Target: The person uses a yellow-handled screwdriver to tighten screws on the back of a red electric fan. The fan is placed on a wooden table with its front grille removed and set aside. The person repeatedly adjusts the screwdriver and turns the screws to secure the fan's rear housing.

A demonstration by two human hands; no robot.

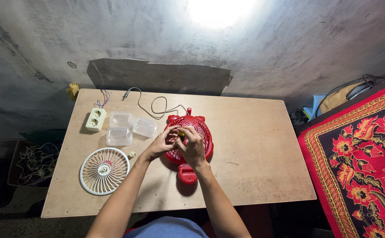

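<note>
both hands together over red fan (191, 141), mid tabletop (254, 145): left hand (160, 143) steadies grille, right hand (192, 147) pinches small yellow piece (181, 133). best keep fan flat, grip firm. white grille (104, 171) lies near left.

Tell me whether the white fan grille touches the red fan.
Apart. The head view shows bare table between the white fan grille and the red fan.

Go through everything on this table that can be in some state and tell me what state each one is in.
Red fan: lying flat, front grille off.
White grille: detached, flat on table.
Three clear boxes: lids on.
Socket: nothing plugged in.
Cord: loose, unplugged.
Left hand, right hand: both on the fan.
</note>
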